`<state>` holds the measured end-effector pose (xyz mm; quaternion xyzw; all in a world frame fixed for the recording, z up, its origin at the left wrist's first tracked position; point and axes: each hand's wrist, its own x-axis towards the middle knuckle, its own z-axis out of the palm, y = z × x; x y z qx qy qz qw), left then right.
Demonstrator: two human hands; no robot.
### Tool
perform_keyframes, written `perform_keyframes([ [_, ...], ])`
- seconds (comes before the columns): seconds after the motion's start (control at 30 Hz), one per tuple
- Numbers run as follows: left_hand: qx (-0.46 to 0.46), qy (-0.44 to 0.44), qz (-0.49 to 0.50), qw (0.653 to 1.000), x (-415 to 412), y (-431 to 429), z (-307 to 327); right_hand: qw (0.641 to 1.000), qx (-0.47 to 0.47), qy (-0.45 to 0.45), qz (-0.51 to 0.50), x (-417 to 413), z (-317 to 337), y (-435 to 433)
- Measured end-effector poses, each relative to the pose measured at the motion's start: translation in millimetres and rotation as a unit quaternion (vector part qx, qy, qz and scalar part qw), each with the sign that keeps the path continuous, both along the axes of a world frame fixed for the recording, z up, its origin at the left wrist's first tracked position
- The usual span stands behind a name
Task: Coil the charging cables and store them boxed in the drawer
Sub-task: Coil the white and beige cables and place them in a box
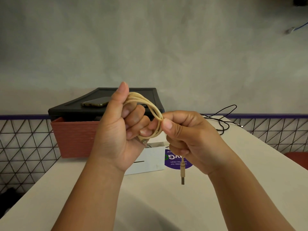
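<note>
A beige charging cable (146,104) is wound in several loops around the fingers of my left hand (120,130), which is closed on the coil, thumb up. My right hand (188,139) pinches the loops at their right side and grips the free tail. That tail's USB plug (182,175) hangs below my right hand. A small connector pokes out under my left fingers. Behind my hands, a white box (150,159) sits on the white table (158,205). A black cable (221,120) lies loose at the table's far right.
A black drawer unit (141,95) stands at the table's far end, its red-brown drawer (75,139) pulled open. A phone (95,103) lies on top of the unit. A purple round sticker (175,161) is on the table beside the box. Patterned floor lies beyond both table edges.
</note>
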<state>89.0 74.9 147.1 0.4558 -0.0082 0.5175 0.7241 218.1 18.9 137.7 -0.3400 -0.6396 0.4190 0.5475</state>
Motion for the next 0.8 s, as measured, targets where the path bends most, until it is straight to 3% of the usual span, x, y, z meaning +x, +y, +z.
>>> perform_keyframes([
  [0.3,0.03,-0.008,0.023,0.999,3,-4,0,1.0,0.013,-0.017,-0.005,2,2,0],
  [0.43,0.053,0.002,-0.019,0.998,4,-4,-3,1.0,0.018,0.004,0.003,7,3,-2],
  [0.6,0.124,0.113,-0.063,0.984,-12,4,-6,0.999,0.025,-0.037,-0.014,17,5,-6],
  [0.8,0.217,0.259,-0.158,0.928,-38,19,-9,0.986,0.023,-0.162,-0.009,25,6,-9],
])
